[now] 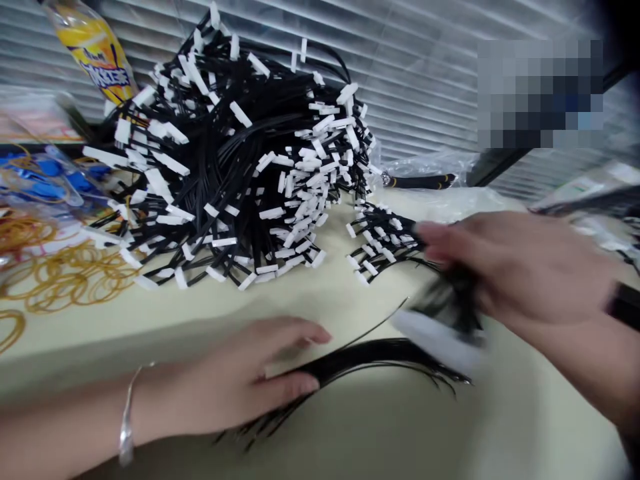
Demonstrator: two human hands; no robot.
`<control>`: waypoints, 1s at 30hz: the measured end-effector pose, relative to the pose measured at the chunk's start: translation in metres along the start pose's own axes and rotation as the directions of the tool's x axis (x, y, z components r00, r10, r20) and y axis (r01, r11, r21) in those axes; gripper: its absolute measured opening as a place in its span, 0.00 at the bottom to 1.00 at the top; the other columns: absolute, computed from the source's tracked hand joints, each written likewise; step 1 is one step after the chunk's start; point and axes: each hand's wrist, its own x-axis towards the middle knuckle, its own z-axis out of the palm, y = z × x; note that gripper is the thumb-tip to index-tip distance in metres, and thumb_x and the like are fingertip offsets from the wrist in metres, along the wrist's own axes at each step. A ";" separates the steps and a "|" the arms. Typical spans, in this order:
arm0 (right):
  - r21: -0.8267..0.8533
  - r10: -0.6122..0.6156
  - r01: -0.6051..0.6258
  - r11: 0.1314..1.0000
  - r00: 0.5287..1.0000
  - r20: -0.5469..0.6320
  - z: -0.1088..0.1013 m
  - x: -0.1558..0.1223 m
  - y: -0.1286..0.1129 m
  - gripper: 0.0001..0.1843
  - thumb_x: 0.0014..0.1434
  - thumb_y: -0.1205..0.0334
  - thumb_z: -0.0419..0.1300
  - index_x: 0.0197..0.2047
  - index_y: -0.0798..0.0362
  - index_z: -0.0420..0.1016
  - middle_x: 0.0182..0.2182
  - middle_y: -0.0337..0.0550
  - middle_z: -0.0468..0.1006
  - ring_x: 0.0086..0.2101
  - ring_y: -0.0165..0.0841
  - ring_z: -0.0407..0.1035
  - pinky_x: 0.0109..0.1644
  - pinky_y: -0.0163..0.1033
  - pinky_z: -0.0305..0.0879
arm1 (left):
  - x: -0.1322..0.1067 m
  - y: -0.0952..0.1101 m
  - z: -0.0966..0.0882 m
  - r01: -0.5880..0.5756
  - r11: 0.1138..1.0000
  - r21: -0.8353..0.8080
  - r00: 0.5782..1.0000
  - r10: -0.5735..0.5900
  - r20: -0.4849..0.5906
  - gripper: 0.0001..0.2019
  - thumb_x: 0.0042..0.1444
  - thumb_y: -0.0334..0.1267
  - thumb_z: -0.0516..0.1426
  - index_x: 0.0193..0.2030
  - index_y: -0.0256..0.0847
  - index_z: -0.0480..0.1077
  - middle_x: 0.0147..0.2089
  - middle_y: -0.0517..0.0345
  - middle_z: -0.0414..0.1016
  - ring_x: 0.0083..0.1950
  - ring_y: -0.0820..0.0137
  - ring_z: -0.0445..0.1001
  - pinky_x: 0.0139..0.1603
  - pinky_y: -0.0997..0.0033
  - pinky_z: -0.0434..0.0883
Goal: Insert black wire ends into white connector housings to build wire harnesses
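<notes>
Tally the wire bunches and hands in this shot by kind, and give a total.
Black wire bunches with white connectors: 3 (large heap, small bunch, bunch at the hands)
Hands: 2 (left hand, right hand)
Total: 5

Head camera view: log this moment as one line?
left hand: on black wires | right hand: on blurred white-ended bundle | nearby: large wire heap
</notes>
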 end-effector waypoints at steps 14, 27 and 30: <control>0.080 -0.248 0.237 0.968 0.956 0.160 0.081 -0.010 -0.030 0.26 0.61 0.63 0.54 0.61 0.60 0.58 0.31 0.48 0.69 0.33 0.36 0.61 0.37 0.42 0.61 | 0.017 -0.008 -0.012 0.043 0.722 -0.691 0.982 -0.158 -0.104 0.16 0.56 0.46 0.57 0.26 0.35 0.63 0.21 0.61 0.67 0.24 0.75 0.69 0.27 0.74 0.68; 0.529 -0.183 -0.409 0.743 0.638 0.749 0.056 -0.005 -0.108 0.09 0.60 0.68 0.52 0.33 0.55 0.73 0.31 0.41 0.70 0.33 0.30 0.65 0.37 0.37 0.63 | 0.019 -0.013 -0.015 0.029 0.771 -0.636 0.969 -0.178 -0.171 0.14 0.61 0.38 0.52 0.25 0.35 0.63 0.21 0.62 0.65 0.22 0.77 0.68 0.27 0.76 0.69; 0.544 -0.218 -0.375 0.751 0.637 0.740 0.058 -0.006 -0.108 0.10 0.61 0.69 0.51 0.34 0.56 0.74 0.31 0.41 0.70 0.32 0.29 0.66 0.36 0.36 0.63 | 0.020 -0.015 -0.015 0.038 0.767 -0.641 0.973 -0.174 -0.152 0.14 0.61 0.37 0.51 0.25 0.36 0.63 0.20 0.62 0.64 0.23 0.77 0.69 0.27 0.76 0.69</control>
